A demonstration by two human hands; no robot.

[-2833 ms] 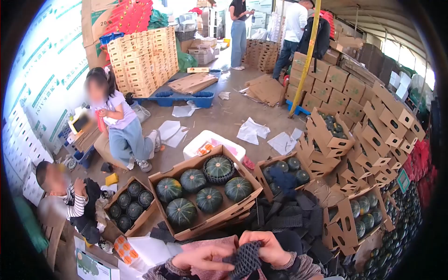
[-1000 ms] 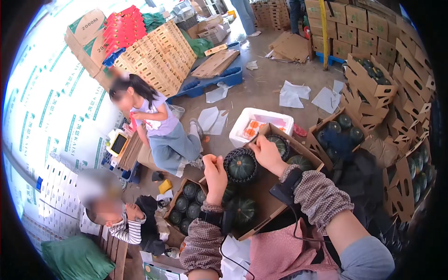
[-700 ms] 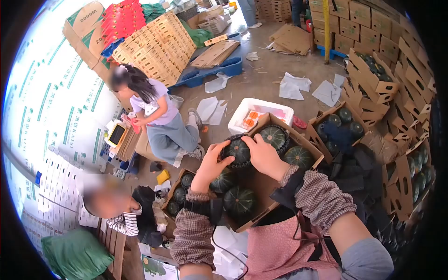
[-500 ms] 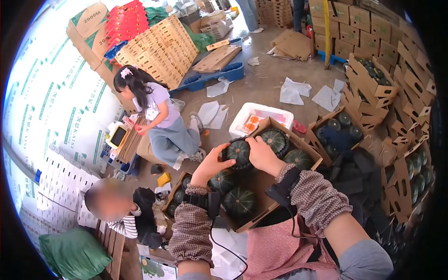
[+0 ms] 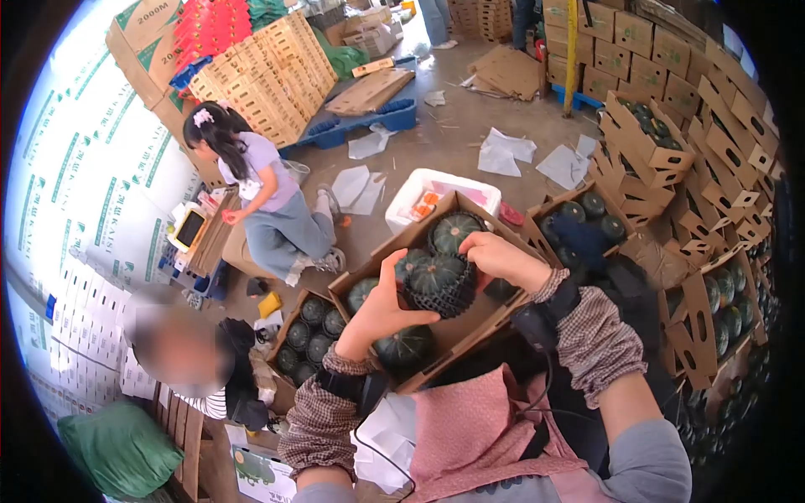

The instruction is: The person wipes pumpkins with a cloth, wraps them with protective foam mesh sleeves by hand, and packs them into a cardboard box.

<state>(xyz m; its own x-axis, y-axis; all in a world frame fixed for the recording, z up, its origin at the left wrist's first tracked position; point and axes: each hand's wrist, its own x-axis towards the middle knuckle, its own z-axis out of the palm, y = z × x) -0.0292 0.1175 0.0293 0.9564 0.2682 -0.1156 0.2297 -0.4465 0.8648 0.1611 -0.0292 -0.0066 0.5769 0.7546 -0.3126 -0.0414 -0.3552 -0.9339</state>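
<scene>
Between my hands, over an open cardboard box [image 5: 495, 331], is a dark green kabocha squash [image 5: 436, 275] with a black net sleeve [image 5: 449, 300] around its lower part. My left hand [image 5: 376, 308] is curved around its left side, thumb toward me. My right hand [image 5: 503, 261] has its fingers closed at the upper right edge of the net; the exact grip is partly hidden. In the box lie more squashes, one in a net [image 5: 455, 230] at the far end and a bare squash [image 5: 405, 344] at the near left.
A smaller box of netted squashes [image 5: 312, 339] stands left, near a seated person [image 5: 189, 352]. Another person [image 5: 268, 189] sits farther off. A white foam box [image 5: 432, 186] stands beyond my box. More squash boxes [image 5: 579, 226] and stacked cartons [image 5: 650, 46] are right.
The held squash has come nearer to me and sits tilted, with more of its net showing. My right hand has shifted to the net's edge. The camera view has turned slightly.
</scene>
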